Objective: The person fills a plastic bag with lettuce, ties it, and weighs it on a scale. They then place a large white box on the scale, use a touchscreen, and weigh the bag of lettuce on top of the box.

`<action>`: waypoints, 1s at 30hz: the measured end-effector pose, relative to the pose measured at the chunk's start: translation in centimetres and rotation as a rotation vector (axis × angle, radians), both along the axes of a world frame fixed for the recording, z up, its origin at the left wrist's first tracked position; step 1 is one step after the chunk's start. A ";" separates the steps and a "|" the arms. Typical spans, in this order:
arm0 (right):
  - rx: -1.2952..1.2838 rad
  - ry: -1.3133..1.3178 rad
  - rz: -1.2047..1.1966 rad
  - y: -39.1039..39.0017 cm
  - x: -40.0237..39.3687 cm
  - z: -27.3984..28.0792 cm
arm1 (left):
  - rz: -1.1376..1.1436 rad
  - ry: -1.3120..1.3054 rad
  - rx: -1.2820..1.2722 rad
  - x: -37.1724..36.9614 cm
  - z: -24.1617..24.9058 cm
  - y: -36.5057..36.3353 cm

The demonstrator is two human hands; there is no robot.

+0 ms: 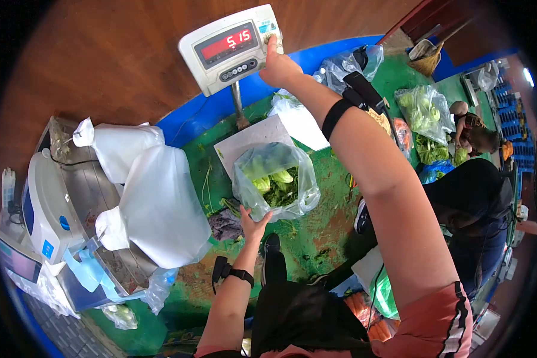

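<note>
My right hand (278,67) reaches up to the white scale display (231,48). Its index finger is stretched out onto the right side of the panel, the other fingers look curled, and it holds nothing. Red digits on the display read about 5.15. Below, a clear plastic bag (304,194) with leafy greens (280,190) inside stands open-mouthed, partly over the pale scale platform (230,149). My left hand (255,227) touches the bag's near side, thumb and fingers spread apart. The display's metal post (237,101) rises behind the platform.
At left, a white machine (56,209) stands by large translucent plastic bags (161,206) on a metal surface. Bagged greens (422,110) lie on the green floor at right. A person in dark clothes (471,197) is close by on the right; another person (474,132) crouches farther off.
</note>
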State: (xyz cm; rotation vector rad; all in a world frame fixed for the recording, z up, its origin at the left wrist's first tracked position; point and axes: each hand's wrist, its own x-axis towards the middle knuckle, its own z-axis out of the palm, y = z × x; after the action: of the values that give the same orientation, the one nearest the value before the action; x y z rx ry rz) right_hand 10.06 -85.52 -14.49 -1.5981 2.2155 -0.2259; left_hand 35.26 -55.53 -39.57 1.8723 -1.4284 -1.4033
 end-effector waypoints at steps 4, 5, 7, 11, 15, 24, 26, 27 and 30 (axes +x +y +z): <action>0.001 0.148 0.090 -0.4 -0.6 0.1 | 0.024 -0.006 0.027 -0.5 0.6 -0.5; 0.028 0.241 0.137 -0.5 -1.1 0.4 | 0.001 -0.035 0.030 -0.8 0.9 -0.8; -0.006 0.233 0.191 0.9 -1.8 0.0 | -0.032 -0.056 0.029 -1.1 0.4 -0.6; -0.367 -0.254 -0.083 9.6 -3.4 -5.8 | -0.101 -0.088 0.114 -1.9 0.3 -0.5; -0.102 -0.103 -0.555 25.6 0.4 -16.5 | -0.080 -0.131 0.022 -2.2 -0.6 0.3; 0.272 -1.027 -0.423 34.9 4.6 -21.0 | -0.628 0.173 -0.153 2.8 3.3 1.7; 0.155 -1.240 -0.313 37.1 1.5 -14.4 | -0.752 0.257 -0.126 3.6 8.3 0.1; 0.134 -1.148 -0.075 37.8 0.8 -9.3 | -0.863 0.189 -0.176 3.1 14.7 -1.2; -0.178 -0.836 0.490 39.1 1.5 4.3 | -1.112 0.341 -0.315 1.8 28.0 -0.8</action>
State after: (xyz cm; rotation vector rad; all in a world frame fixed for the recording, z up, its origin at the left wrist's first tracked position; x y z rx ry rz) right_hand 11.53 -46.45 -10.15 -1.6579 1.1718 -0.7899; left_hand 37.01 -56.35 -11.54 0.5212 -2.4282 -1.6399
